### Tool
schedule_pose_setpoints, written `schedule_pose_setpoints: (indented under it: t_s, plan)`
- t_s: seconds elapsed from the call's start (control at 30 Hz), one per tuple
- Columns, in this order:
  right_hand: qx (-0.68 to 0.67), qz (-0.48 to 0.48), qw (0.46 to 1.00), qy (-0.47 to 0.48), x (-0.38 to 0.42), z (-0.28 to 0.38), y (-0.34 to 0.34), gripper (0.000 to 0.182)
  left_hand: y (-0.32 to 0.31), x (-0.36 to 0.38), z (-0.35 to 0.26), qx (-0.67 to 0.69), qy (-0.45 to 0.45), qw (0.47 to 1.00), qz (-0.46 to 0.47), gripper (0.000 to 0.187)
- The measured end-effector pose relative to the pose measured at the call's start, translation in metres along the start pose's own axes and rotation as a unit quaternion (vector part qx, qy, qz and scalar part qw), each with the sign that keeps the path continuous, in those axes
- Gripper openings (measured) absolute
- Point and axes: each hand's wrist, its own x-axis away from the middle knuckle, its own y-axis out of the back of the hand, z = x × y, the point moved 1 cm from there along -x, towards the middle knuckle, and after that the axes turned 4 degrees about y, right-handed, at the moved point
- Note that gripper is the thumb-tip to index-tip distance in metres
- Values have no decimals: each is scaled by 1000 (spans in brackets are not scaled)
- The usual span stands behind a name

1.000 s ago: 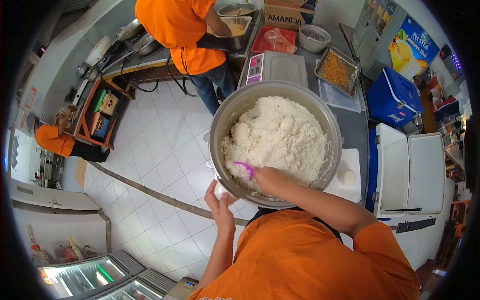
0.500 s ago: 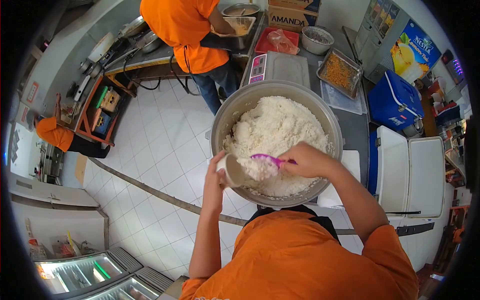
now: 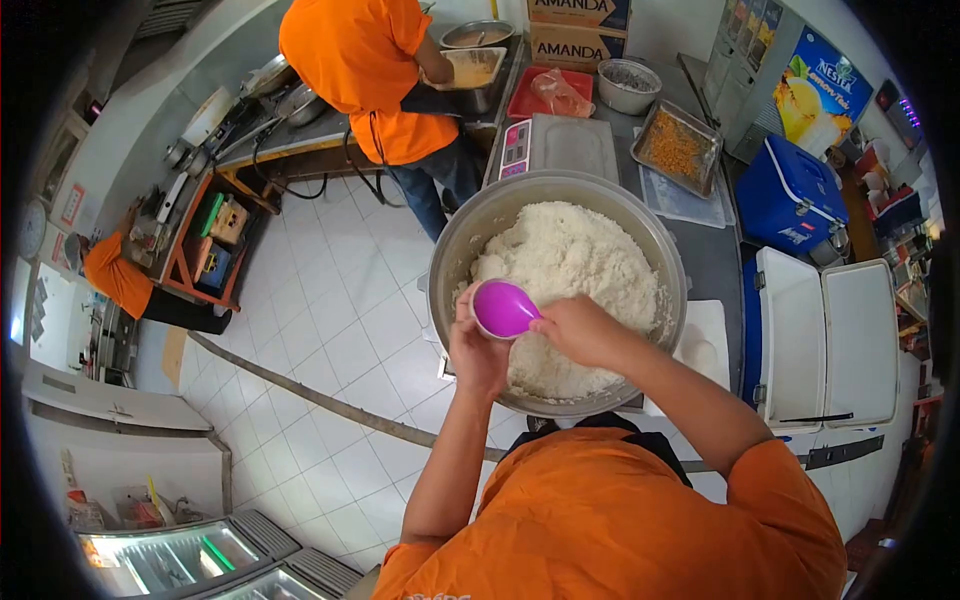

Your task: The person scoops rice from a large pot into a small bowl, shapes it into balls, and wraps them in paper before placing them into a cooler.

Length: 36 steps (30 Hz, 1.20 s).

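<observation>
A large metal pot (image 3: pixel 452 245) stands before me, heaped with white rice (image 3: pixel 575 250). My left hand (image 3: pixel 478 358) is closed round a small pale cup over the pot's near left side. My right hand (image 3: pixel 582 332) grips the handle of a purple rice scoop (image 3: pixel 507 308). The scoop's back faces up, and its bowl covers the cup's mouth, so only a thin edge of the cup shows. Whatever lies between scoop and cup is hidden.
Behind the pot are a scale (image 3: pixel 570 147), a red tray (image 3: pixel 530 95), a metal bowl (image 3: pixel 628 85) and a tray of orange crumbs (image 3: pixel 675 145). Coolers (image 3: pixel 795 195) stand to the right. A co-worker in orange (image 3: pixel 360 60) works at the back counter, another person (image 3: pixel 120 275) far left.
The scoop, earlier carrying rice beside the tilted cup, is now turned over onto the cup's mouth. My left hand has moved right and the cup has tipped more upright.
</observation>
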Motion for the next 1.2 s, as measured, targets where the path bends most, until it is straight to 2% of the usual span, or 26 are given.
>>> schedule_pose_setpoints:
  t_s: [0.03, 0.07, 0.1, 0.13, 0.17, 0.2, 0.27, 0.4, 0.47, 0.57, 0.63, 0.7, 0.8, 0.9, 1.03, 1.1, 1.13, 1.17, 1.2]
  plan:
    - [55, 4, 998, 12, -7, 4, 5, 25, 3, 0, -3, -20, -6, 999, -35, 51]
    - [67, -5, 998, 22, -18, -1, 10, 24, 10, -1, -7, -48, -71, 996, -39, 55]
    - [64, -3, 998, 23, -31, -5, 11, 24, 18, -3, -10, -49, -71, 995, -42, 55]
    - [124, -52, 991, -16, -45, -9, 11, 23, 27, -2, -16, -119, -204, 967, -91, 58]
    - [184, -101, 976, -55, -59, -15, 7, 22, 34, 0, -17, -187, -331, 915, -137, 61]
    - [184, -98, 977, -54, -80, -27, -6, 22, 40, 0, -14, -187, -331, 914, -140, 61]
    - [265, -95, 957, -65, -123, -51, -37, 22, 47, -1, -11, -274, -428, 842, -182, 67]
    - [239, -64, 968, -37, -147, -39, -53, 22, 58, -3, -5, -290, -447, 827, -178, 67]
    - [243, 91, 966, -23, -145, -24, -56, 25, 59, -5, -5, -394, -499, 749, -186, 67]
    - [224, 49, 973, 23, -123, -13, -78, 21, 56, -6, -6, -416, -514, 730, -174, 66]
    - [226, 73, 971, 38, -103, -10, -73, 20, 54, -6, -8, -435, -518, 714, -180, 66]
    - [255, 104, 954, 116, -83, -14, -73, 19, 56, -3, -9, -461, -517, 698, -183, 65]
    - [270, 148, 937, 163, -59, -31, -74, 18, 53, -3, -9, -479, -521, 687, -167, 64]
    - [277, 183, 923, 193, -29, -43, -73, 18, 49, -3, -10, -499, -520, 675, -160, 62]
    - [281, 238, 913, 176, 5, -73, -57, 17, 45, -2, -11, -527, -528, 649, -148, 62]
    - [143, 288, 931, 170, 19, -93, -33, 20, 46, -1, -9, -529, -533, 646, -139, 61]
    - [145, 284, 933, 166, 24, -111, -21, 20, 46, -2, -8, -518, -527, 660, -135, 61]
    - [79, 325, 932, 136, 28, -129, -10, 21, 46, -2, -10, -507, -521, 674, -130, 61]
    - [15, 361, 926, 105, 30, -140, 1, 21, 46, 1, -14, -526, -479, 694, -112, 58]
